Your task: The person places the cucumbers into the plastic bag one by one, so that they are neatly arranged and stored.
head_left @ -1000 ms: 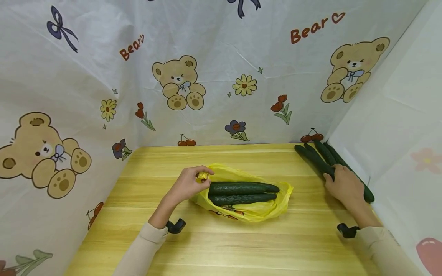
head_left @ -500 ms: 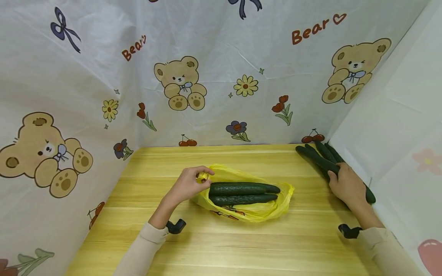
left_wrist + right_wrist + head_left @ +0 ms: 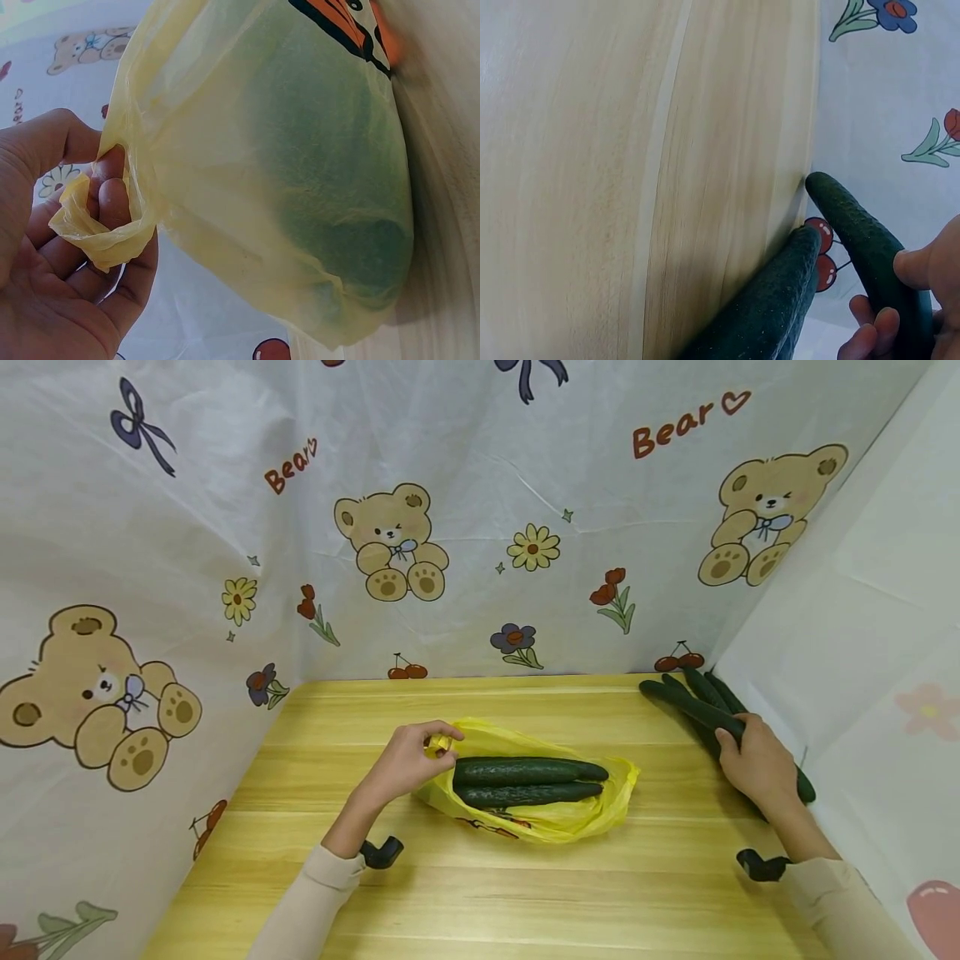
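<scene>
A yellow plastic bag [image 3: 577, 827] lies on the table with its mouth open, and two dark green cucumbers [image 3: 525, 769] show side by side inside. My left hand [image 3: 411, 762] holds the bag's left end; in the left wrist view a twisted loop of the bag [image 3: 112, 244] passes round its fingers. At the right, my right hand [image 3: 761, 764] grips a cucumber [image 3: 688, 702]. The right wrist view shows that cucumber [image 3: 862, 240] between thumb and fingers, its far end raised over the others. Several more cucumbers [image 3: 707, 691] lie under and beside it, partly hidden by the hand.
The wooden table [image 3: 525, 902] ends at a white cloth wall [image 3: 465, 543] printed with bears and flowers. A white side wall [image 3: 870, 610] rises right beside the cucumber pile. Black wrist mounts [image 3: 384, 852] stick out from both wrists.
My right hand has curled round one cucumber and raised it slightly off the pile, shifting a little to the right. The left hand and the bag have stayed put.
</scene>
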The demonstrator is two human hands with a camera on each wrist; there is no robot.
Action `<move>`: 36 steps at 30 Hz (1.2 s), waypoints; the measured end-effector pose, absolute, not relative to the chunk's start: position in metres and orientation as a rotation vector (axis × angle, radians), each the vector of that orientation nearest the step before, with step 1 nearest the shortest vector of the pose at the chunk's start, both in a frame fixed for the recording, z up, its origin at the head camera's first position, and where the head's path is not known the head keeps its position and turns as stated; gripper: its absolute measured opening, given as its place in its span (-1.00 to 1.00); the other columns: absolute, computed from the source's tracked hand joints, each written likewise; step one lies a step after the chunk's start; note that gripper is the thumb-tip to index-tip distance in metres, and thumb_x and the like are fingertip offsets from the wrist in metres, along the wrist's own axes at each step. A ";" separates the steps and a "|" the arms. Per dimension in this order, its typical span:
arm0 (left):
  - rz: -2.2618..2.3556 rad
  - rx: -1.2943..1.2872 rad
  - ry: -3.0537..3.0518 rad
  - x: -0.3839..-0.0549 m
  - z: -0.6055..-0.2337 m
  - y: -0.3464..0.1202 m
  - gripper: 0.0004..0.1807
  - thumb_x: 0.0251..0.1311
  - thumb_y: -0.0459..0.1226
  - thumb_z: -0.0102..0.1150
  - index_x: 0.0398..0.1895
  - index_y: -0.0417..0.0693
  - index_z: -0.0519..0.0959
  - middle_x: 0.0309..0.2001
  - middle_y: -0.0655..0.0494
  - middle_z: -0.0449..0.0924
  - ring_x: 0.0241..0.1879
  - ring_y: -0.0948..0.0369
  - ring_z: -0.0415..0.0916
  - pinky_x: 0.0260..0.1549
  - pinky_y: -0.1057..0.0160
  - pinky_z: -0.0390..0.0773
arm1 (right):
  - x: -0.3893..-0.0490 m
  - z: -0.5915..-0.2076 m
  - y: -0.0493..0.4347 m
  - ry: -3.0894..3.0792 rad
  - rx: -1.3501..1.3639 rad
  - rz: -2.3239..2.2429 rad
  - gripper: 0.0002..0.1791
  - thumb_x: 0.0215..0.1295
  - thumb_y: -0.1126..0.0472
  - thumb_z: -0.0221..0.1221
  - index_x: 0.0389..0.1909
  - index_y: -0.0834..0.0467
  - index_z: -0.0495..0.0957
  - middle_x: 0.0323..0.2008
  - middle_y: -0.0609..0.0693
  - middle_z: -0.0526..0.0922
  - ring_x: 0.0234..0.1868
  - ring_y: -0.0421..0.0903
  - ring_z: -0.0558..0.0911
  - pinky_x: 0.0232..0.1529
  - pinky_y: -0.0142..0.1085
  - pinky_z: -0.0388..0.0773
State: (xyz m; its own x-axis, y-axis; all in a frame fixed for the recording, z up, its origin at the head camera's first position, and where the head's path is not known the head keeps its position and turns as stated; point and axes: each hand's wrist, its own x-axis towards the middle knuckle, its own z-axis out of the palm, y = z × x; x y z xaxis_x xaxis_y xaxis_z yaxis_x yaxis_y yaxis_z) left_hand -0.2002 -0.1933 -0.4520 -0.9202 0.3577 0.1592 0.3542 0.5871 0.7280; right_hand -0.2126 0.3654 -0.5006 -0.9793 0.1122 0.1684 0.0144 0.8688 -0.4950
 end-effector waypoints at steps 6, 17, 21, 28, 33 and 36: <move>1.276 0.622 2.797 -0.200 -0.452 -0.194 -0.70 0.38 -0.24 0.33 0.14 0.02 0.77 0.10 0.01 0.78 -0.52 0.25 0.30 -0.57 0.34 0.24 | -0.210 -0.498 0.364 -2.844 -0.111 0.797 -0.25 0.72 -0.06 -0.12 0.50 0.55 0.21 0.25 0.68 0.44 0.15 0.67 0.49 0.03 0.50 0.43; 1.251 0.611 2.813 -0.201 -0.452 -0.197 -0.72 0.40 -0.20 0.32 0.12 0.10 0.78 0.17 0.09 0.76 -0.54 0.28 0.27 -0.57 0.35 0.24 | -0.201 -0.489 0.363 -2.826 -0.082 0.882 -0.25 0.73 -0.10 -0.14 0.52 0.50 0.20 0.22 0.68 0.48 0.10 0.67 0.53 -0.04 0.46 0.45; 1.251 0.609 2.819 -0.200 -0.452 -0.197 -0.72 0.39 -0.21 0.34 0.12 0.10 0.78 0.20 0.10 0.75 -0.53 0.28 0.26 -0.56 0.35 0.24 | -0.197 -0.482 0.360 -2.810 -0.056 0.894 -0.27 0.73 -0.09 -0.12 0.51 0.48 0.22 0.18 0.66 0.51 0.04 0.62 0.58 -0.10 0.38 0.48; 1.258 0.613 2.814 -0.200 -0.453 -0.197 -0.72 0.38 -0.24 0.35 0.11 0.10 0.78 0.19 0.09 0.76 -0.55 0.28 0.24 -0.59 0.34 0.21 | -0.189 -0.470 0.352 -2.792 -0.027 0.913 -0.28 0.74 -0.08 -0.11 0.53 0.45 0.23 0.14 0.63 0.55 -0.03 0.51 0.64 -0.20 0.17 0.51; 1.258 0.611 2.816 -0.200 -0.452 -0.196 -0.72 0.38 -0.23 0.35 0.12 0.09 0.78 0.19 0.09 0.76 -0.54 0.28 0.23 -0.58 0.35 0.20 | -0.185 -0.464 0.348 -2.777 -0.013 0.916 -0.30 0.73 -0.08 -0.10 0.52 0.43 0.25 0.16 0.63 0.56 0.01 0.53 0.63 -0.20 0.10 0.49; 1.259 0.616 2.815 -0.200 -0.453 -0.196 -0.72 0.38 -0.23 0.35 0.12 0.08 0.78 0.20 0.09 0.75 -0.52 0.26 0.26 -0.57 0.35 0.21 | -0.183 -0.461 0.346 -2.759 -0.012 0.919 -0.32 0.73 -0.08 -0.09 0.51 0.42 0.27 0.15 0.63 0.56 0.02 0.56 0.63 -0.17 0.18 0.51</move>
State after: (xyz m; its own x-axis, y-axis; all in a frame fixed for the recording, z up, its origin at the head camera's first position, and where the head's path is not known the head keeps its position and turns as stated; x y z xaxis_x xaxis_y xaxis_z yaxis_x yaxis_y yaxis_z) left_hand -0.2000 -0.1958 -0.4530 -0.9233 0.3492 0.1598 0.3519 0.6028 0.7161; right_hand -0.1826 0.3463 -0.4611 -0.9729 0.0806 0.2169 -0.0656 0.8028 -0.5927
